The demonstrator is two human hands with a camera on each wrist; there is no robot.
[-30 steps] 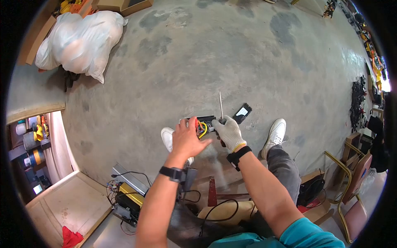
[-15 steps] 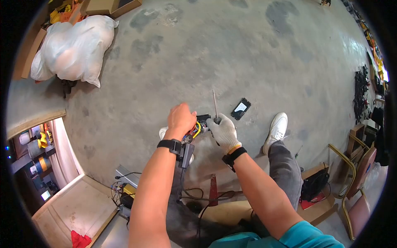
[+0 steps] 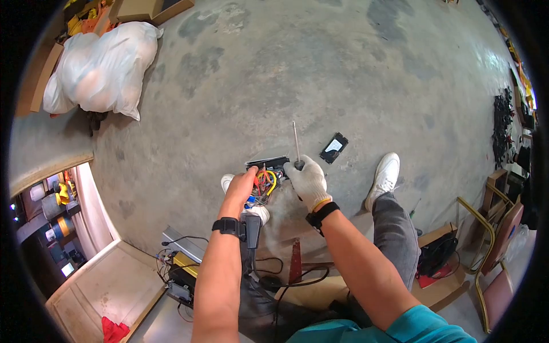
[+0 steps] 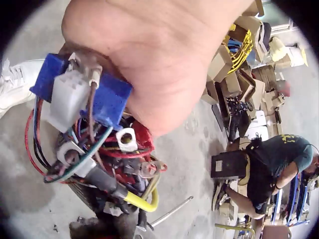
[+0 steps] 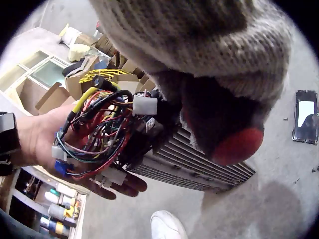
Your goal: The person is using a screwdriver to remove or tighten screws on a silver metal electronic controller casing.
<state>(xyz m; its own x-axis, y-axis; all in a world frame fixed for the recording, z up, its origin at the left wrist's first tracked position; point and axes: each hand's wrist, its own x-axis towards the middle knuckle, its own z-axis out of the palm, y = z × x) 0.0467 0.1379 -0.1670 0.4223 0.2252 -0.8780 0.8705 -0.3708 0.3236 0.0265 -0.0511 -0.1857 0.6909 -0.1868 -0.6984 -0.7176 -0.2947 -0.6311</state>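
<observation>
My bare left hand [image 3: 243, 186] supports a bundle of colored wires [image 3: 265, 183], its fingers stretched out under it in the right wrist view. White plugs, a blue connector [image 4: 107, 102] and a thick yellow cable [image 4: 142, 200] hang among the wires. They come from a dark, finned metal box [image 5: 199, 169], partly hidden by my gloved right hand [image 3: 310, 180]. That hand grips a screwdriver [image 3: 295, 140], whose shaft points away from me; the red end of its handle [image 5: 239, 147] shows in the right wrist view. A black cover plate with a white label [image 3: 333, 148] lies on the floor.
White shoes [image 3: 383, 178] flank the work on the concrete floor. At upper left stands a stuffed white plastic bag [image 3: 108, 68]; a chair [image 3: 494, 286] is at lower right. Another person [image 4: 279, 172] bends over near cardboard boxes in the left wrist view.
My left hand lifted off to the left of the wires, then came back lower beside them, exposing more of the bundle. The right hand keeps its grip on the screwdriver, shifted slightly left in view.
</observation>
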